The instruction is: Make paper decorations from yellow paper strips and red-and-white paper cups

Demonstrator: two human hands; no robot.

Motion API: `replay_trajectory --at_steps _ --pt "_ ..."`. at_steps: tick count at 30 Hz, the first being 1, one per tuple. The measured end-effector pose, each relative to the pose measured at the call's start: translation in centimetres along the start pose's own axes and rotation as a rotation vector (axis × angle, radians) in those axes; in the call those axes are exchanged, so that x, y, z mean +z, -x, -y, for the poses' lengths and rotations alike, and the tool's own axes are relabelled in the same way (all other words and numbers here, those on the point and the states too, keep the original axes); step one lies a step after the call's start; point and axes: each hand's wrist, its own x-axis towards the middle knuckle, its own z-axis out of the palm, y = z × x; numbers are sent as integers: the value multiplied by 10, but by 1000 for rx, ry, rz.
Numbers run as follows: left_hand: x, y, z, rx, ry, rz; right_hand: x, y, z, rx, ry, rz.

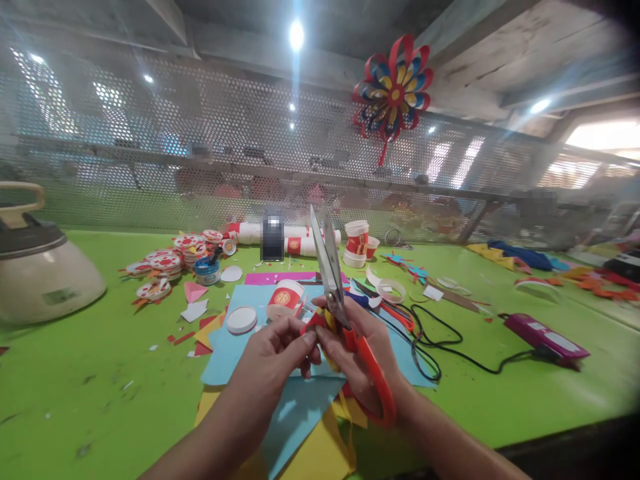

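My left hand (273,360) pinches a small red and yellow paper piece (314,321) between thumb and fingers. On its other side, my right hand (367,350) holds the same piece with the fingertips. A pair of scissors (331,277) with orange-red handles also rests in my right hand, blades pointing up and slightly apart. Just behind my fingers a red and white paper cup (287,298) lies tilted. A white round lid (242,320) is left of the cup. Beneath both hands are sheets of light blue paper (220,360) and yellow paper (317,447).
Red-spotted paper crafts (163,263) and a blue jar (207,271) stand left, near a large kettle (50,273). Stacked cups (356,243) are at the back. A black cable (465,357) runs to a purple power strip (545,339). A paper flower (395,93) hangs above.
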Motion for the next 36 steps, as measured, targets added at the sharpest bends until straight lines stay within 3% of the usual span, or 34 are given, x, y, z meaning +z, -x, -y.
replay_trajectory --at_steps 14,22,26,32,36 --pt "1 1 4 -51 51 -13 8 9 -14 -154 87 -93" --pt "-5 -1 0 -53 77 -9 10 6 -3 -89 44 -75" --pt "-9 -2 -5 -12 64 -23 -6 6 12 22 147 -74" --pt "-12 -2 -9 56 46 -50 -43 29 19 134 358 119" --pt "-11 1 -9 59 67 -104 -48 48 24 177 427 245"
